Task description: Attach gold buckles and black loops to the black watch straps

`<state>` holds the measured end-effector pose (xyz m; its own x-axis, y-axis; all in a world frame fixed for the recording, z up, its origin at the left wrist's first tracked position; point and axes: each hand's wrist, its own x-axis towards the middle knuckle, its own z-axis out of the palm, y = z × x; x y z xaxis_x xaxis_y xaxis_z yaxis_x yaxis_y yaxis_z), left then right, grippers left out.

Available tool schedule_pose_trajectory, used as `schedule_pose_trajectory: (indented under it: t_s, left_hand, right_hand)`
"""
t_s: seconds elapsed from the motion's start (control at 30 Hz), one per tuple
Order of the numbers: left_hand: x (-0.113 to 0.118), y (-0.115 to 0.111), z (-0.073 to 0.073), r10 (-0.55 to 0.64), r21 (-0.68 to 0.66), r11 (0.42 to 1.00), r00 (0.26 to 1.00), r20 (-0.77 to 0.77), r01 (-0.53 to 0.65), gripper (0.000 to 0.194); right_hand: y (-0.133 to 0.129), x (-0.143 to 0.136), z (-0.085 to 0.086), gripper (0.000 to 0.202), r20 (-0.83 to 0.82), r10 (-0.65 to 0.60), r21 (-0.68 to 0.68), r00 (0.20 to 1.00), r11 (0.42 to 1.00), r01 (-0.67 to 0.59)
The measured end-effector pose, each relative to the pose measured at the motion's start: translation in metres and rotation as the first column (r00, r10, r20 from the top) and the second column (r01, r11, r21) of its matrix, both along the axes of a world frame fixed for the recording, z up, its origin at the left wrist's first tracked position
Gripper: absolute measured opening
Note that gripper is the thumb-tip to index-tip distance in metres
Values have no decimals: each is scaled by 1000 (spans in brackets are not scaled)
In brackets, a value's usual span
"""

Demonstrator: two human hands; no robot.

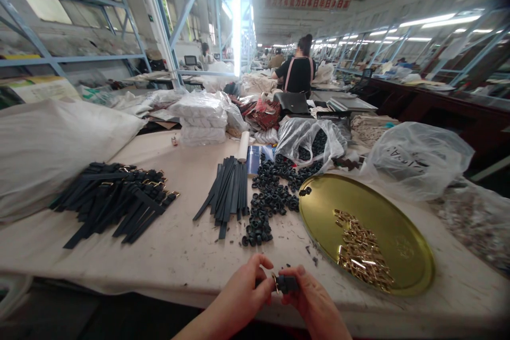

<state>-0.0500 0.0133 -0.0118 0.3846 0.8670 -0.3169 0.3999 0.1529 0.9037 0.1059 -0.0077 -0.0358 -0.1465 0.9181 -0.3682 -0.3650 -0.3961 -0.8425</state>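
Just past the table's front edge, both hands meet on one short dark strap (287,284) with a gold buckle (275,283) at its left end. My left hand (252,284) is closed, thumb and fingers pinching at the buckle. My right hand (313,295) grips the strap's other end between thumb and fingers; the rest of the strap is hidden. Ahead of them lie a heap of small dark loops (258,226) and a bundle of plain dark straps (229,191). Gold buckles (362,249) are piled on a round gold tray (410,223) to the right.
Buckled straps (119,199) lie heaped at the left. Behind the loops are a plastic bag (311,138), a blue booklet (257,156) and a white roll (243,146). Wrapped white packs (203,117) stand farther back. A person (299,71) is beyond the table.
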Motion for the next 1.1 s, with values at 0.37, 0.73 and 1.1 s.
schedule_pose_trajectory:
  t_s: [0.37,0.73,1.1]
  left_hand:
    - [0,-7,16,26,130,991,942,-335,18,29]
    - [-1,-5,14,-41,-4,999,987,-159,41,21]
    - [-3,-4,11,114,-398,917,967,226,-15,24]
  right_hand:
    - [-10,-7,-15,28,-411,65,-275,909,942,-191]
    - [-10,-7,-4,30,-212,6,-167,977,985,-42]
    - [-2,5,-14,25,556,-95,189,826,982,-14]
